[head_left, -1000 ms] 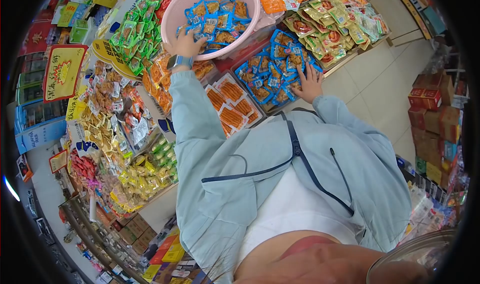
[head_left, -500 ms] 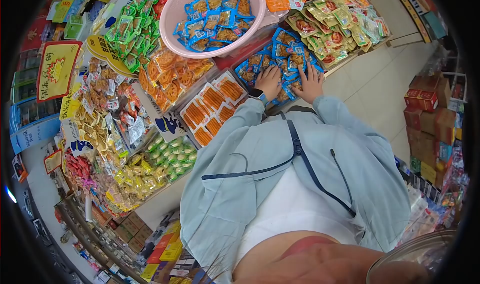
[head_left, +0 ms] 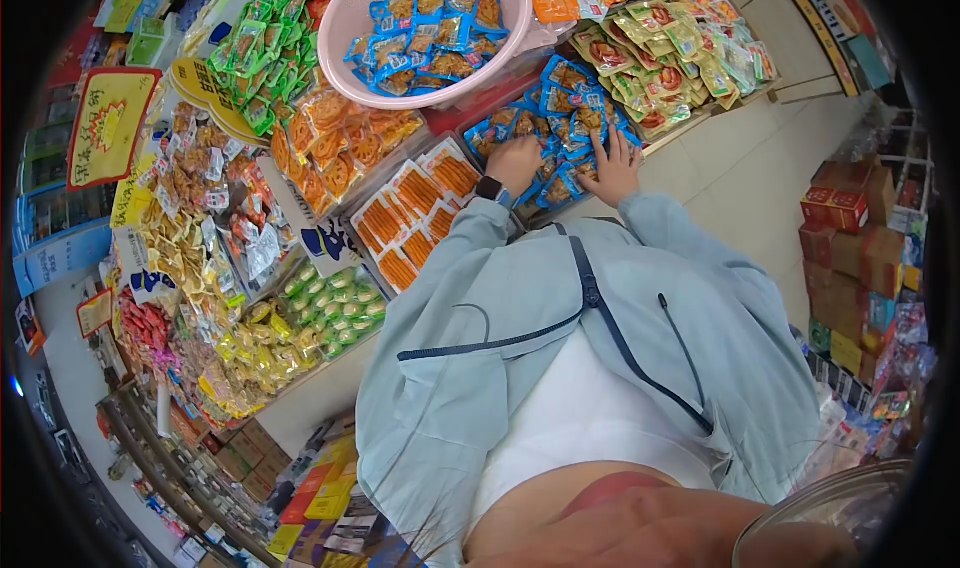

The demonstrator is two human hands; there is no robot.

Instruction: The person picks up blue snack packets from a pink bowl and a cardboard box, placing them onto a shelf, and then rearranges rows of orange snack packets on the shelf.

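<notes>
My left hand [head_left: 515, 165], with a dark watch at the wrist, is at the left part of a tray of blue snack packets [head_left: 562, 133]. Its fingers are curled under and closed, and the hand itself hides whatever they hold. On the right side of the same tray, my right hand [head_left: 612, 171] lies flat on the packets with its fingers spread. Just beyond the tray stands a pink plastic basin [head_left: 328, 43] with more blue packets inside. To the left of my left hand is a tray of orange stick snacks [head_left: 410, 213].
Beige snack packets [head_left: 650, 63] lie right of the blue ones. Orange round snacks [head_left: 335, 148], green packets [head_left: 265, 58] and green-and-white packets [head_left: 335, 303] fill the display on the left. Stacked cartons [head_left: 850, 238] stand across the tiled floor [head_left: 720, 178] on the right.
My left hand has shifted slightly left and down, and its outstretched fingers have curled in. My right hand stays spread on the packets. The view has tilted slightly.
</notes>
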